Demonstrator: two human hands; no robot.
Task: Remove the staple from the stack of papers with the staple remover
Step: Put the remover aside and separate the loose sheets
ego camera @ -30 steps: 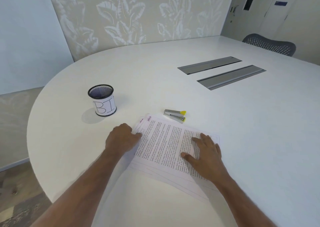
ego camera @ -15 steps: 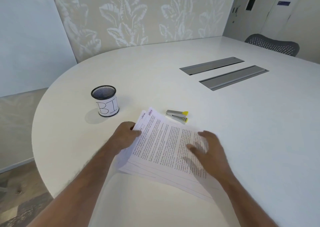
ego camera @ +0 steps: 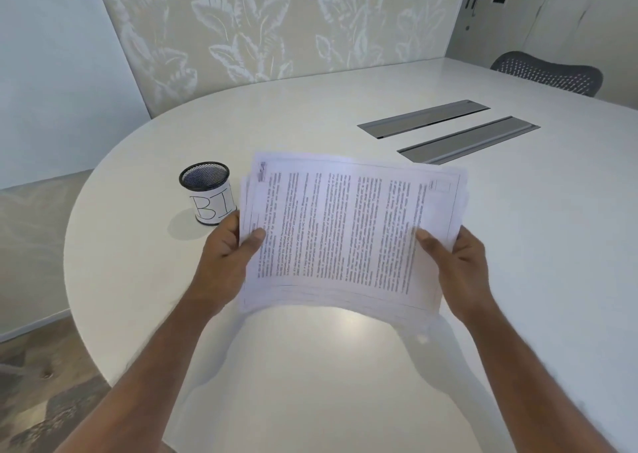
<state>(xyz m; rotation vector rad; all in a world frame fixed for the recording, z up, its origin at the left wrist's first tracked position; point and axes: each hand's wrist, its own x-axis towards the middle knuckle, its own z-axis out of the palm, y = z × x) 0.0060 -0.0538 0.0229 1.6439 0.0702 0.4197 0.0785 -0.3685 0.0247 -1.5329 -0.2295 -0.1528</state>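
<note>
A stack of printed papers (ego camera: 345, 231) is held up above the white table (ego camera: 518, 280), turned sideways so the text lines run vertically. My left hand (ego camera: 224, 262) grips its left edge, thumb on the top sheet. My right hand (ego camera: 455, 266) grips its right edge the same way. The sheets fan slightly at the top left corner. The staple is too small to make out. The lifted stack hides the small staple remover with the yellow tip.
A black mesh pen cup (ego camera: 207, 193) with a white label stands on the table just left of the papers. Two grey cable hatches (ego camera: 448, 131) lie further back on the right. A mesh chair back (ego camera: 549, 76) sits behind the far edge.
The papers lay flat on the table under both hands. Both hands have now taken the stack by its side edges, lifted it and rotated it, covering the staple remover.
</note>
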